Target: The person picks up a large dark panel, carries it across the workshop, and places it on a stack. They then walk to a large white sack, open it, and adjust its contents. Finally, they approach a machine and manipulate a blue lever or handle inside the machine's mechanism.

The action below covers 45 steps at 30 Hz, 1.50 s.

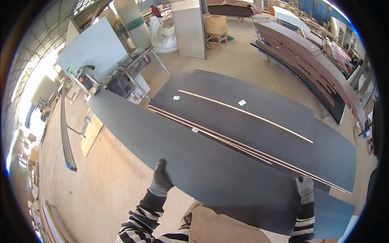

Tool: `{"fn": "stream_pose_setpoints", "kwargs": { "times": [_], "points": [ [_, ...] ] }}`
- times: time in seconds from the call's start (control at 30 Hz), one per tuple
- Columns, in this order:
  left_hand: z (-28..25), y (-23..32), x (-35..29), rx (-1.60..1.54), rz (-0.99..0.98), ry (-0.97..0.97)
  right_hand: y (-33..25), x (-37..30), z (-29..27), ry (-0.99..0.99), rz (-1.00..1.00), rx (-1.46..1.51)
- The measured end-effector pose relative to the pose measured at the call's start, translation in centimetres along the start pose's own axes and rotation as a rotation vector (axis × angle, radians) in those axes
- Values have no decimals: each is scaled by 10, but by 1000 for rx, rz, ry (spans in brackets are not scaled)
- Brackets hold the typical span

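Observation:
A long dark grey board (194,158) stretches across in front of me, from the machine at the far left to my right side. My left hand (161,180), in a grey glove, grips the board's near edge with the thumb on top; its fingers are hidden underneath. At the board's right end, my gloved right hand (304,188) has its fingers curled over the edge. The board's far-left end meets a machine (91,79) with a black handle and a red button. Just beyond the board lies a stack of similar dark boards (243,117) with pale edges and small white labels.
Reddish-brown panels (291,56) are piled on a rack at the right. A cardboard box (215,24) sits on a wooden stool, beside an upright grey panel (188,32) and a white sack (163,34). Long metal profiles (65,125) stand left. A person (155,11) is far back.

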State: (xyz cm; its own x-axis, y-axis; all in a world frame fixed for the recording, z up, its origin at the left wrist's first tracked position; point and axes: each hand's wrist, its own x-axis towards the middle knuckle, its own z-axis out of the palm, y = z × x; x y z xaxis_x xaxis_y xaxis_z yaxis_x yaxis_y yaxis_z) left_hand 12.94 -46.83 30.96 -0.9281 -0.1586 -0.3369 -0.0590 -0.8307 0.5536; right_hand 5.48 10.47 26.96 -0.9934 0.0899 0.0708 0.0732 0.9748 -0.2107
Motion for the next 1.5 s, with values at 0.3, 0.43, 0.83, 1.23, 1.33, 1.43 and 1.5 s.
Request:
{"fn": "stream_pose_setpoints", "kwargs": {
  "times": [0.3,0.43,0.83,1.23,1.33,1.43,1.5],
  "points": [
    [125,-109,-48,-310,-384,-145,171,-16,-69,145,332,75],
    [133,-144,-18,-339,-452,-137,206,4,-84,233,331,74],
    [179,-214,102,-307,-404,81,186,101,-171,-91,546,-295],
    [224,-288,81,-289,-259,131,307,155,-165,-189,441,-208],
    [228,-318,48,-286,-295,206,360,177,-133,-266,272,-421],
    [218,-343,10,-218,-303,299,379,198,-90,-338,132,-371],
    [207,-356,-13,-124,-158,221,370,210,-58,-367,30,-298]
  ]
}}
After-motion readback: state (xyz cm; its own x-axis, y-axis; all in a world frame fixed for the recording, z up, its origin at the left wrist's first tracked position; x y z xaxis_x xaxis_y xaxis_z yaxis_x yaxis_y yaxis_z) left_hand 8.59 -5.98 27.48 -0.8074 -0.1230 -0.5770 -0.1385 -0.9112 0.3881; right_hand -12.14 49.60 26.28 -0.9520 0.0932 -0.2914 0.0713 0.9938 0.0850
